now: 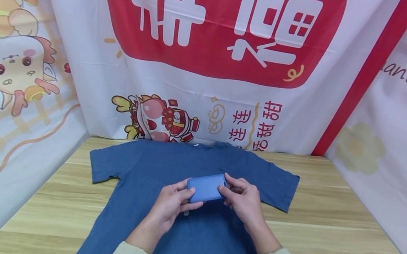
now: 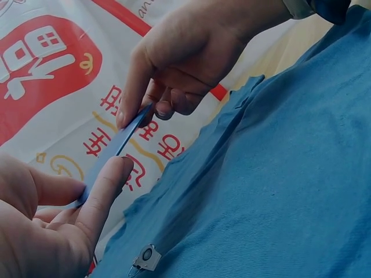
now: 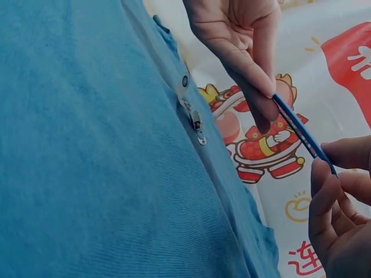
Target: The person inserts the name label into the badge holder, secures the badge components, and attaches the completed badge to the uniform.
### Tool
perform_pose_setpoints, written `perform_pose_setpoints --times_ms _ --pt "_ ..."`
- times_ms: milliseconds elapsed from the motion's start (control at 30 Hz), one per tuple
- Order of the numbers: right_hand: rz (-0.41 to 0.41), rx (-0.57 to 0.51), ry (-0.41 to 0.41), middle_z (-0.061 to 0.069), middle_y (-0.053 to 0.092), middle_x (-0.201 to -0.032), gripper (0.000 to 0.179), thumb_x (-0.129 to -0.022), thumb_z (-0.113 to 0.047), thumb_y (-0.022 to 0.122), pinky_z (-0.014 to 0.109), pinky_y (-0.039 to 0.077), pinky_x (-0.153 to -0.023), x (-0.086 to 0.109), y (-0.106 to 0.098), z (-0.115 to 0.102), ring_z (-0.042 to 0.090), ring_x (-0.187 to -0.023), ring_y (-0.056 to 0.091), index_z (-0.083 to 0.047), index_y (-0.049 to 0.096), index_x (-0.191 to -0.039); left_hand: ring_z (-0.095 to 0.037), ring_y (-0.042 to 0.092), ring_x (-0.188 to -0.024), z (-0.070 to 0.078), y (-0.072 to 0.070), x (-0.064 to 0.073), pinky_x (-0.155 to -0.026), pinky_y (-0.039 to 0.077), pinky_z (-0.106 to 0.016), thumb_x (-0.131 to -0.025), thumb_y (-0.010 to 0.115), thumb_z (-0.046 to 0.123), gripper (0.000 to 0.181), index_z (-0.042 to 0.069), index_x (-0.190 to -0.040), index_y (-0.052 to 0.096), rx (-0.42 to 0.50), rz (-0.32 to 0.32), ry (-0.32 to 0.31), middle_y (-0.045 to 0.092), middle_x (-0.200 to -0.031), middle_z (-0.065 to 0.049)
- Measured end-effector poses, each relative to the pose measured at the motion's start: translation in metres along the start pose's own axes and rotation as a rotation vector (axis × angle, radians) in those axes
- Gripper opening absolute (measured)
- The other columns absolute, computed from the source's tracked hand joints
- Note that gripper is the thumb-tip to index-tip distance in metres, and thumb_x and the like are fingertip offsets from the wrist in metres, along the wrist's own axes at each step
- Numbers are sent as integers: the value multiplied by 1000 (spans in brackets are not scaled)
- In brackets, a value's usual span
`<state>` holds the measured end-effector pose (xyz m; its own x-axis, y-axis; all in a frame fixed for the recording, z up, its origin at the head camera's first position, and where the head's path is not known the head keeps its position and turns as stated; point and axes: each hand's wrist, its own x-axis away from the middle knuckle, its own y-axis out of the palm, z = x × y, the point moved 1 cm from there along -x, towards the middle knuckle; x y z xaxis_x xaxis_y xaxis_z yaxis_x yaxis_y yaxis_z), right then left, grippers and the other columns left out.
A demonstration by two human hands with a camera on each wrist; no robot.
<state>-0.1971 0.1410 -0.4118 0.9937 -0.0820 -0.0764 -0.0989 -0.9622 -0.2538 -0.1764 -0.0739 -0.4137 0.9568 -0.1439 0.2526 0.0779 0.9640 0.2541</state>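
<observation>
A thin, flat blue card holder (image 1: 205, 187) is held above the T-shirt by both hands. My left hand (image 1: 170, 205) pinches its left end, thumb on the upper face and fingers beneath. At the other end, the thumb and fingers of my right hand (image 1: 245, 198) pinch the corner near a small slot. Both wrist views show the card holder (image 3: 301, 130) nearly edge-on. Below the hands, a small metal clip with a snap strap (image 2: 146, 258) lies on the dark blue T-shirt (image 1: 181, 170).
The T-shirt is spread out on a wood-grain table (image 1: 327, 220), sleeves to either side and collar at the back. Printed cloth (image 1: 206, 94) with red and white lettering hangs behind the table, and patterned sheets (image 1: 401, 134) line both sides.
</observation>
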Motion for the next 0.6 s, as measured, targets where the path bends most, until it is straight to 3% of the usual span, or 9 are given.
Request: perform_pose_setpoints --times_ms 300,467,600 --pt "-72 58 -13 12 65 -113 57 -95 -17 84 26 56 -61 0 1 0 17 -66 67 -19 66 -149 -42 57 -144 2 2 1 -101 62 -37 -116 46 9 57 0 -169 26 30 -26 16 24 -175 -29" --pt "-114 88 9 15 64 -127 63 -96 -18 82 28 57 -63 -1 2 2 18 -69 68 -18 59 -155 -42 58 -143 2 1 1 -102 62 -38 -116 45 9 57 3 -169 27 55 -35 2 33 -171 -31" --pt "-113 74 31 16 63 -126 61 -96 -18 82 29 56 -63 -2 2 3 18 -70 68 -18 62 -153 -43 59 -142 3 -1 0 -101 62 -39 -116 47 10 55 5 -168 32 79 -39 -7 39 -167 -32"
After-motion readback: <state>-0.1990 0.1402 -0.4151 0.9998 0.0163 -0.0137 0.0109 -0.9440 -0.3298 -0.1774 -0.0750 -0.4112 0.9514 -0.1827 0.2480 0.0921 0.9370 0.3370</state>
